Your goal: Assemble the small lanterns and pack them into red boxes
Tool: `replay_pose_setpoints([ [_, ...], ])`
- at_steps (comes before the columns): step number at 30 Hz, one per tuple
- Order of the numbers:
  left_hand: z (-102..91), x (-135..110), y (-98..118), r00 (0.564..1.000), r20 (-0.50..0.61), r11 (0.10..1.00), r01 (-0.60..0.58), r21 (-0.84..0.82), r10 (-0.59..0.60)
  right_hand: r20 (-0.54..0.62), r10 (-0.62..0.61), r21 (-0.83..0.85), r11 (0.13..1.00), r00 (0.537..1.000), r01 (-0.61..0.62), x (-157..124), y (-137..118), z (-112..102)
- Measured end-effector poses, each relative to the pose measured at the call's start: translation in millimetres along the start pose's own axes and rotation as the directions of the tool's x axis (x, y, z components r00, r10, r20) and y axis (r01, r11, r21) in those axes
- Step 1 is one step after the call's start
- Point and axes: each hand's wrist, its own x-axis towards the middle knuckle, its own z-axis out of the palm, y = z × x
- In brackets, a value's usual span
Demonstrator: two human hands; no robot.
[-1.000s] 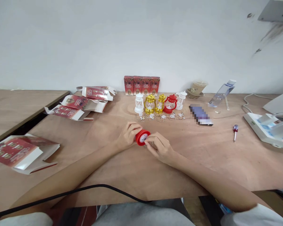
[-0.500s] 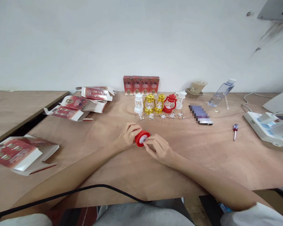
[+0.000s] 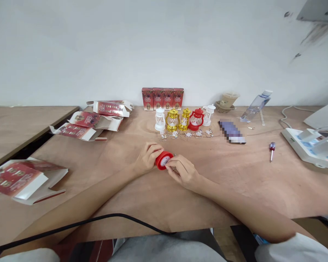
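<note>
My left hand (image 3: 149, 157) is closed round a red lantern (image 3: 160, 163), tilted so that its round base with a white centre faces me. At the right edge of that base, the fingers of my right hand (image 3: 182, 170) are pinched together against the white part. Whatever small thing they hold, if any, is too small to make out. Behind my hands stand a white lantern (image 3: 160, 120), two gold lanterns, a red lantern (image 3: 196, 119) and another white one (image 3: 208, 115). Several small wire-like metal pieces (image 3: 186, 135) lie in a row before them.
Red boxes (image 3: 163, 99) stand against the wall. Opened cartons (image 3: 83, 120) lie at left, another carton (image 3: 24, 178) nearer. Rightward are a phone (image 3: 231, 131), a cup (image 3: 227, 101), a bottle (image 3: 257, 106), a screwdriver (image 3: 272, 151) and a power strip (image 3: 311, 147). A black cable (image 3: 112, 215) crosses in front.
The view has shifted very slightly. Both hands keep nearly the same pose at the red lantern's base, with only a tiny movement of the right fingers.
</note>
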Motion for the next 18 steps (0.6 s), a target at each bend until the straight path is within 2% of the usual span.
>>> replay_pose_setpoints([
  [10, -1.7, 2.3, 2.2, 0.999, 0.032, 0.998, -0.024, 0.050, 0.022, -0.007, 0.022, 0.032, 0.999, 1.000, -0.022, -4.5, 3.3, 5.2],
  [18, -2.8, 3.7, 1.4, 0.999, 0.045, 0.998, -0.029, 0.054, 0.027, 0.022, 0.169, 0.235, 0.957, 0.985, -0.170, -4.1, 8.1, 0.2],
])
